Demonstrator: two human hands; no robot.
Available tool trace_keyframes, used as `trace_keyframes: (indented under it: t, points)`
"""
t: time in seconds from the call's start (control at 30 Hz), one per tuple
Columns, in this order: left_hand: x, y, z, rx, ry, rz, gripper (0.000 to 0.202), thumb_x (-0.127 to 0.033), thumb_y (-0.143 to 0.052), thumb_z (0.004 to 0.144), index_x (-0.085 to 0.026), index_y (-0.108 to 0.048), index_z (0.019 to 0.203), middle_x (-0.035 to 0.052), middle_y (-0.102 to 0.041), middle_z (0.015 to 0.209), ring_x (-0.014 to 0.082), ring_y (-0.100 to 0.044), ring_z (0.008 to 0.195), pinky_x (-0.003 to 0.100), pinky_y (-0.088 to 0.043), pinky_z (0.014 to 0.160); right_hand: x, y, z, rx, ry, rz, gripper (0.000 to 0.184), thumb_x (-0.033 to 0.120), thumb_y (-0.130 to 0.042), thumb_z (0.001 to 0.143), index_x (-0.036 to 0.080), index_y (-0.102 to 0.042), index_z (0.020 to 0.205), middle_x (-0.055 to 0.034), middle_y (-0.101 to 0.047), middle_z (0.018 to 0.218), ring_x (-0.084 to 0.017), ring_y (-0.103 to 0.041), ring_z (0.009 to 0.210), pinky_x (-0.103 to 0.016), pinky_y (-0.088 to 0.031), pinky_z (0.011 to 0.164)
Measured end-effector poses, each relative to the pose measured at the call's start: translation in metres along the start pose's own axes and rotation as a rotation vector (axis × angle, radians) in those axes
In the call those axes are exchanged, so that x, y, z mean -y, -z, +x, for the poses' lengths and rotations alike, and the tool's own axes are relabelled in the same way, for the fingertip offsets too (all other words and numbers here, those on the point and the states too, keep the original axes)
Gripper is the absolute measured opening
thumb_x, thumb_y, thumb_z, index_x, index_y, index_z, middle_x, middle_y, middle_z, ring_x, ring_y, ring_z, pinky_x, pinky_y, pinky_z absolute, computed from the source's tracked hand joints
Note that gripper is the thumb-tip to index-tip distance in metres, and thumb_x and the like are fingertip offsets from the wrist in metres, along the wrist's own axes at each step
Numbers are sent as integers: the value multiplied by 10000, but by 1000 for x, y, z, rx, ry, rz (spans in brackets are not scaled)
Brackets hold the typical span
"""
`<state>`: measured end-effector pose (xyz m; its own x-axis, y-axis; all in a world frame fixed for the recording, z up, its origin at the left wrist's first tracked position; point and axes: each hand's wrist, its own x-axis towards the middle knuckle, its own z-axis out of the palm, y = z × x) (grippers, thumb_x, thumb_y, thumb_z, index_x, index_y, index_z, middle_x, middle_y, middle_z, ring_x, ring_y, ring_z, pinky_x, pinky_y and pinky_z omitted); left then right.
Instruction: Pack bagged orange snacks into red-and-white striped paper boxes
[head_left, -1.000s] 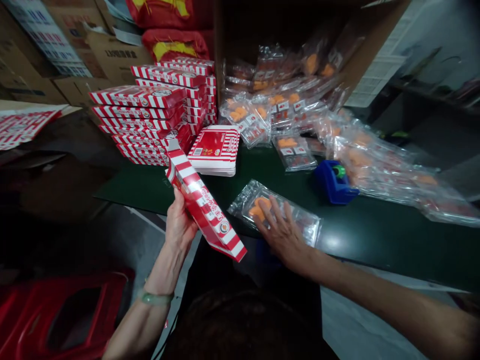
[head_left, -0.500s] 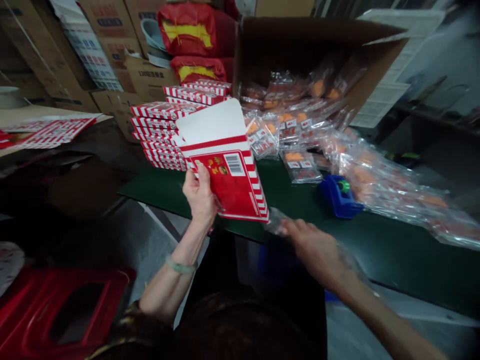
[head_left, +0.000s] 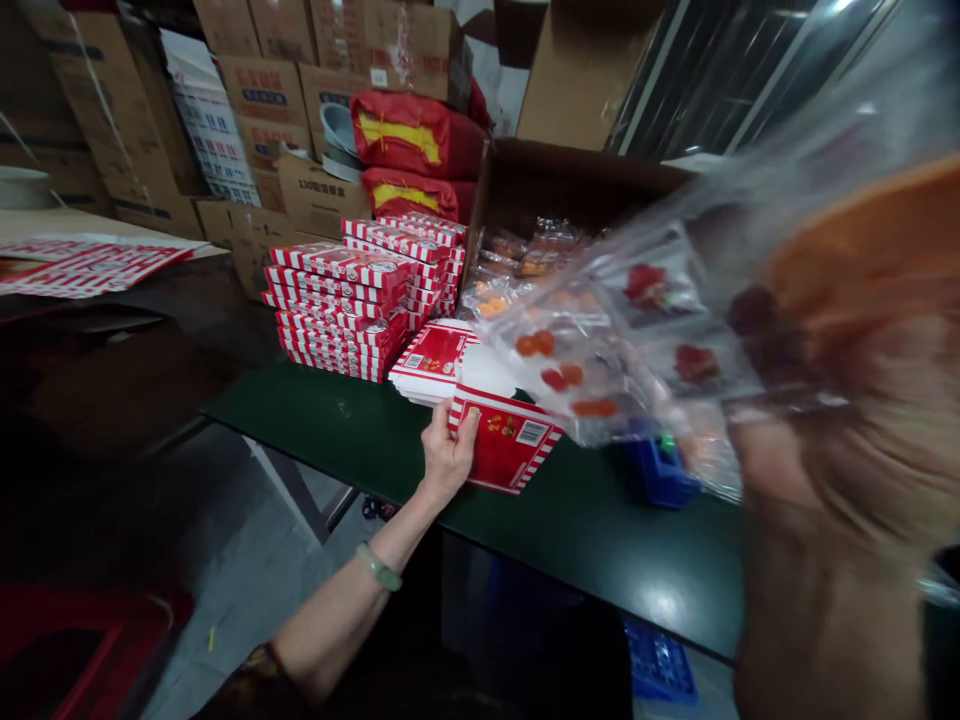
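Observation:
My left hand [head_left: 444, 460] grips a red-and-white striped carton [head_left: 504, 440] by its left side, with its open white flap up, resting on the dark green table [head_left: 585, 520]. My right hand [head_left: 862, 400] is raised close to the camera and badly blurred. It holds a clear plastic packet [head_left: 630, 340] with orange and red pieces inside, above the carton's open top.
Stacks of closed striped cartons [head_left: 345, 300] and a pile of flat ones [head_left: 431, 355] stand at the back left. An open cardboard box [head_left: 555, 180] spills packets. A blue tape dispenser [head_left: 660, 470] sits behind the packet. A red stool [head_left: 82, 650] is at lower left.
My right hand picked the packet off the table and lifted it close to the camera. My left hand turned the carton open-end up and lowered it onto the table.

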<state>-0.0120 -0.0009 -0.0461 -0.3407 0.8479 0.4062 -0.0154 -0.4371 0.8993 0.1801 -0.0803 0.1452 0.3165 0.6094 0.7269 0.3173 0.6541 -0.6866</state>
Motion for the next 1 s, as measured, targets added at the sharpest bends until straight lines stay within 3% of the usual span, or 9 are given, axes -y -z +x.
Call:
trace_keyframes:
  t: [0.07, 0.13, 0.27, 0.37, 0.47, 0.6, 0.67, 0.83, 1.0]
  points:
    - [-1, 1, 0, 17, 0, -6, 193, -282, -645, 725, -203, -581, 889, -7, -618, 728, 137, -533, 650, 208, -409, 679, -8, -36, 10, -89, 166, 263, 178, 298, -674, 736, 420, -669, 865, 80, -639, 1091, -201, -573, 1121, -439, -455, 920]
    - [-1, 0, 1, 21, -3, -14, 141, -304, -608, 755, -203, -572, 848, -10, -594, 699, 134, -511, 631, 211, -393, 663, -27, -50, 17, -56, 106, 408, 213, 238, -744, 641, 344, -676, 813, 62, -669, 954, -162, -635, 966, -397, -481, 912]
    - [2, -3, 9, 21, 4, -34, 178, -353, -533, 817, -200, -535, 727, -28, -523, 603, 119, -448, 563, 215, -363, 605, -63, -43, 29, 143, -193, 490, 317, 225, -814, 532, 263, -659, 806, 52, -671, 767, -141, -649, 734, -414, -542, 820]
    - [2, -5, 15, 34, -4, -56, 275, -392, -510, 835, -196, -483, 644, -35, -469, 560, 112, -411, 537, 218, -350, 572, -66, -38, 38, 265, -274, 455, 305, 173, -809, 544, 219, -669, 811, 15, -690, 780, -173, -664, 759, -432, -541, 813]
    - [-13, -7, 19, 18, -13, -70, 323, -421, -461, 868, -198, -444, 635, -30, -437, 581, 116, -400, 561, 223, -356, 583, -60, -40, 45, 316, -301, 406, 279, 166, -800, 570, 201, -686, 822, -16, -701, 816, -202, -674, 820, -419, -545, 797]
    - [-45, -18, 22, -67, 2, -119, 324, -433, -347, 919, -191, -517, 786, 24, -545, 756, 151, -485, 716, 247, -399, 715, -54, -41, 47, 327, -300, 387, 269, 200, -809, 559, 217, -701, 805, -14, -707, 817, -191, -675, 774, -400, -558, 761]
    - [-54, -26, 25, -93, 21, -136, 342, -438, -355, 912, -183, -523, 755, 30, -545, 730, 155, -484, 705, 257, -402, 712, -49, -39, 49, 354, -285, 360, 277, 202, -815, 540, 212, -708, 796, -31, -710, 830, -191, -673, 747, -411, -551, 772]
    - [-41, -40, 33, -29, 71, -187, 288, -349, -465, 831, -188, -414, 598, -30, -413, 566, 102, -381, 551, 223, -349, 556, -41, -33, 62, 397, -230, 241, 255, 193, -809, 542, 202, -726, 783, -48, -707, 807, -204, -676, 746, -422, -539, 782]
    - [-31, -43, 37, 26, 77, -262, 67, -197, -469, 734, -195, -434, 676, -59, -381, 551, 83, -343, 500, 202, -326, 520, -58, -34, 66, 457, -306, 263, 319, 210, -825, 523, 181, -724, 824, -66, -714, 829, -177, -666, 727, -390, -534, 766]
